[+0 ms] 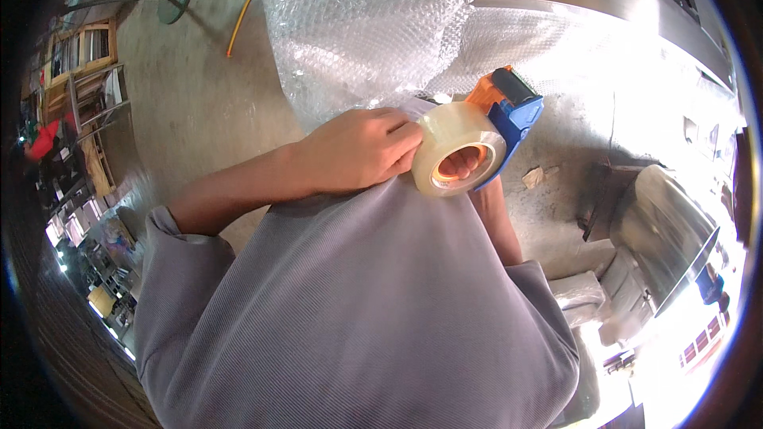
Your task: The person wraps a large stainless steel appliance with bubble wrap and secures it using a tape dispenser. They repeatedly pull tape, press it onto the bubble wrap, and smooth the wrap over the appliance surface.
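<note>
So the right hand is wrapped around a blue-and-orange tape dispenser, fingers showing through its clear tape roll. Left hand is curled, fingertips pinching at the roll's edge, right below the bubble wrap. Concrete floor sits behind it.

There is a single view, from a wide fisheye camera worn on the person's head and tipped steeply down along the body. It sits very near: the grey shirt fills the lower half of the frame, and the left hand and the tape dispenser lie close beneath the lens, just above the middle. The concrete floor falls away towards the upper left, well below. Straight lines such as the steel edge at the upper right bow towards the dark round rim.
</note>
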`<state>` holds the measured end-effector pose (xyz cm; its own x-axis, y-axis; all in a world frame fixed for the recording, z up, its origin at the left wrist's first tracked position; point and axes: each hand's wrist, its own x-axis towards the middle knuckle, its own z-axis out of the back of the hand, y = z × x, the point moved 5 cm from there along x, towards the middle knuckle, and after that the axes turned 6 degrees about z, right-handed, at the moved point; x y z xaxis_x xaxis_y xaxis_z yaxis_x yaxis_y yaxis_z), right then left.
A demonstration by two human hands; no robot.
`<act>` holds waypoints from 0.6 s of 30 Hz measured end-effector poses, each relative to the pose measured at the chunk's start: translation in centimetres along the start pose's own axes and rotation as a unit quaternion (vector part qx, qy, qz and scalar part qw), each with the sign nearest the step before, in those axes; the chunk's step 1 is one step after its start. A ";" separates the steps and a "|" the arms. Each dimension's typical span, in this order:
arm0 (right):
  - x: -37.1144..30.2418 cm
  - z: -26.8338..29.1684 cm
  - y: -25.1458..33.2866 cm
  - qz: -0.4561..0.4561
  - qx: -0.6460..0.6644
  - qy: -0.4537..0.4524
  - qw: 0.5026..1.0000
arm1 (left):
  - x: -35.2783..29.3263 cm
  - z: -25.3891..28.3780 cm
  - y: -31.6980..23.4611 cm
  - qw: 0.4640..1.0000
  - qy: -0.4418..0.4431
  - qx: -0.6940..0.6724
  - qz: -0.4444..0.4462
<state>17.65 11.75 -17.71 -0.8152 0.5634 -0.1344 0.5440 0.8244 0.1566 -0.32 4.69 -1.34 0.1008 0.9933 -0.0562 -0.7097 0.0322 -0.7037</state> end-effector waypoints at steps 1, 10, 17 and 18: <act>-0.1 0.0 0.0 0.002 0.000 -0.001 1.000 | 0.2 0.1 0.1 1.000 0.002 -0.004 -0.014; -0.6 0.4 0.5 0.022 -0.028 -0.024 0.999 | 0.6 0.8 -0.2 0.998 0.009 0.064 -0.018; -2.5 2.2 1.0 0.115 -0.210 -0.115 0.964 | 0.0 1.9 -0.9 0.988 -0.027 0.132 -0.082; -2.7 1.9 1.1 0.132 -0.253 -0.127 0.950 | -0.1 2.3 -1.2 0.982 -0.058 0.140 -0.112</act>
<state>20.85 11.21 -19.08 -0.5542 0.7953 -0.2457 0.5055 0.5561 0.6597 -1.07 4.79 1.11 0.2082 0.9631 0.1705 -0.8442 0.2650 -0.4660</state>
